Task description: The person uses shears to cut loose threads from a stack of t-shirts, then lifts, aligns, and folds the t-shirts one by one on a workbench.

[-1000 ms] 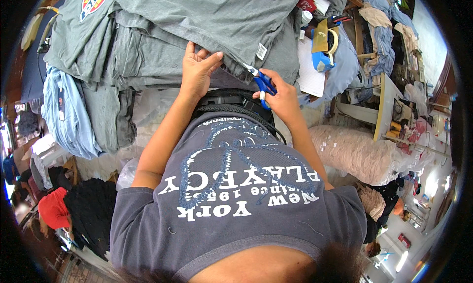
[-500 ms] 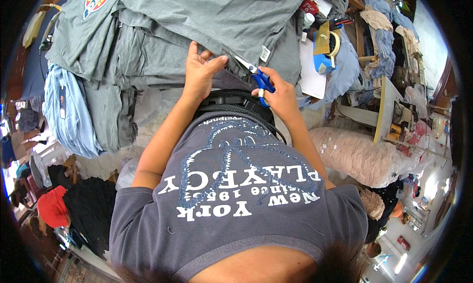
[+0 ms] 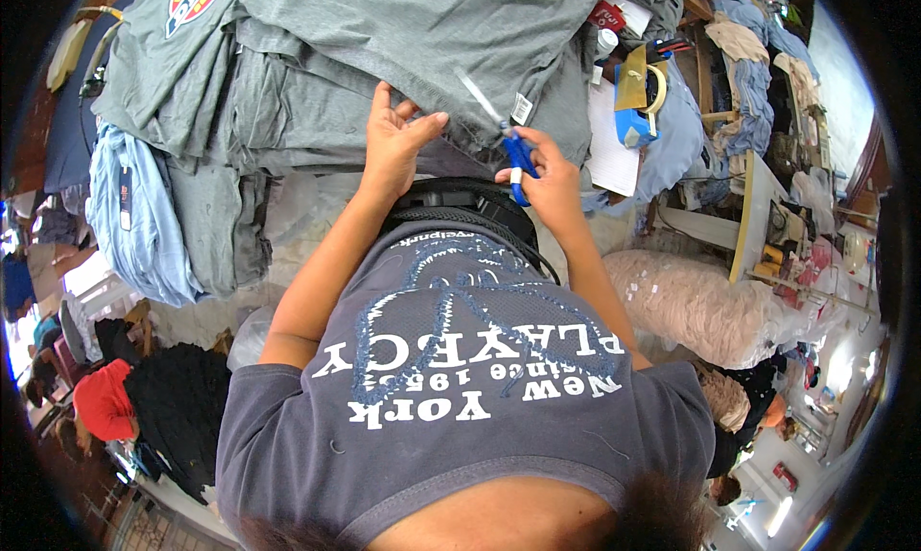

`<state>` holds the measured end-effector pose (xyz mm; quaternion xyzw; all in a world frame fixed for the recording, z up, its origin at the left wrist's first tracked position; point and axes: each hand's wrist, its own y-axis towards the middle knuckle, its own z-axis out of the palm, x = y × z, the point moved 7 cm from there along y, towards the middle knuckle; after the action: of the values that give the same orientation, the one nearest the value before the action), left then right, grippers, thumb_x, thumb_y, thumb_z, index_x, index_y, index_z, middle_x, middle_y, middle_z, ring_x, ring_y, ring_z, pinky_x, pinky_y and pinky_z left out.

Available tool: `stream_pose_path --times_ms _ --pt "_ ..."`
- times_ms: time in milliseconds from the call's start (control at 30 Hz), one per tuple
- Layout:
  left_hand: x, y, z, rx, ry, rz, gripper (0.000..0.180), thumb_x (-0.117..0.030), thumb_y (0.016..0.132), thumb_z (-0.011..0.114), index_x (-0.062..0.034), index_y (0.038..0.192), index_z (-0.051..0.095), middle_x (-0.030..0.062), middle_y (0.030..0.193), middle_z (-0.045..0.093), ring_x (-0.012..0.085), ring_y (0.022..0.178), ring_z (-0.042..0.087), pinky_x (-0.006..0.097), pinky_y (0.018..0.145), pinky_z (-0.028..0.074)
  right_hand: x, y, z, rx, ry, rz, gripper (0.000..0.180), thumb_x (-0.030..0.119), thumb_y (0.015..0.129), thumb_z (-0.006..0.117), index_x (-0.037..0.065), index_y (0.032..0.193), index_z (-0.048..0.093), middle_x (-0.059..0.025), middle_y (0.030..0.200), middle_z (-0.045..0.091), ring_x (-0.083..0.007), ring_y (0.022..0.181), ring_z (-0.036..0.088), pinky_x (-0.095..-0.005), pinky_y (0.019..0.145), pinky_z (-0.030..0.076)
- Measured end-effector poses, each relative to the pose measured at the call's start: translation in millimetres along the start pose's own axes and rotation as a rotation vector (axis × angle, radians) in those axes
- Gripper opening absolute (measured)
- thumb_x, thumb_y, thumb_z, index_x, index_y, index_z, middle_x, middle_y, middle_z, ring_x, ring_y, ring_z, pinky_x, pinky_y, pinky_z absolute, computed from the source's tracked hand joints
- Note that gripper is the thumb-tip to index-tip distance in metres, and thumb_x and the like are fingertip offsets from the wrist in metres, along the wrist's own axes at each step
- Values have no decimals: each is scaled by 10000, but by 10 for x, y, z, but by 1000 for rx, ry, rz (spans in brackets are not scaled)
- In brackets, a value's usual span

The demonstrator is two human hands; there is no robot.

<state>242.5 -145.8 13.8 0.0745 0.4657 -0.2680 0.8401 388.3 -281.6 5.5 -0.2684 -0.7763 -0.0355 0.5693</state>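
Blue-handled scissors (image 3: 519,158) are gripped in my right hand (image 3: 549,180), near the front edge of a pile of grey T-shirts. Their blades look together and point away to the left over the cloth, smeared by motion. Beside them, my left hand (image 3: 391,148) is at the lower edge of the top grey T-shirt (image 3: 413,33). Its thumb and index finger stand apart, while the other fingers are partly hidden and seem to hold the edge. A small white label (image 3: 521,107) shows on the cloth just beyond my right hand.
To the right lie a blue tape dispenser (image 3: 635,119), a white sheet (image 3: 609,143) and a small white bottle (image 3: 605,42). Light blue garments (image 3: 144,215) hang over the left edge. A wrapped beige bundle (image 3: 691,297) sits right of me. Other people work behind.
The scissors have swung, so their blades now point more steeply away and look more closed. My right hand has shifted slightly right; my left hand stays at the shirt edge.
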Motion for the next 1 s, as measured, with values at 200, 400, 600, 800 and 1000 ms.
stream_pose_path --times_ms 200,400,600,800,1000 --pt "186 105 40 137 49 -111 622 73 711 576 -70 1243 289 110 1063 510 169 898 549 258 736 471 413 -63 -34 -375 -188 -527 744 190 481 823 74 1121 461 -61 898 542 -165 746 505 -297 681 446" --pt "71 272 95 260 231 123 473 21 729 560 -31 1167 389 109 1052 516 202 940 528 308 807 432 322 205 16 -290 -229 -333 346 -11 692 592 69 1020 514 -139 891 569 -221 824 575 -314 741 445" --pt "-706 321 -245 277 1674 771 520 -300 720 651 -7 1107 464 170 1085 469 336 1036 427 416 930 304 -28 38 -1256 -512 671 -124 497 -83 637 621 58 1093 480 -43 863 507 -151 733 536 -269 578 480" --pt "-1395 381 -1097 251 2076 756 432 -315 695 654 -93 1044 531 69 1050 522 207 1079 447 438 978 209 -83 -385 -1948 -570 974 -321 534 -1 658 589 17 1170 435 -61 898 565 -159 755 549 -261 561 410" --pt "-2060 779 -1474 257 1237 382 63 -63 730 593 -9 761 602 13 635 552 77 635 499 194 585 370 -42 15 -1894 -537 931 -163 409 33 651 630 66 1047 530 -33 838 574 -150 722 524 -236 534 364"
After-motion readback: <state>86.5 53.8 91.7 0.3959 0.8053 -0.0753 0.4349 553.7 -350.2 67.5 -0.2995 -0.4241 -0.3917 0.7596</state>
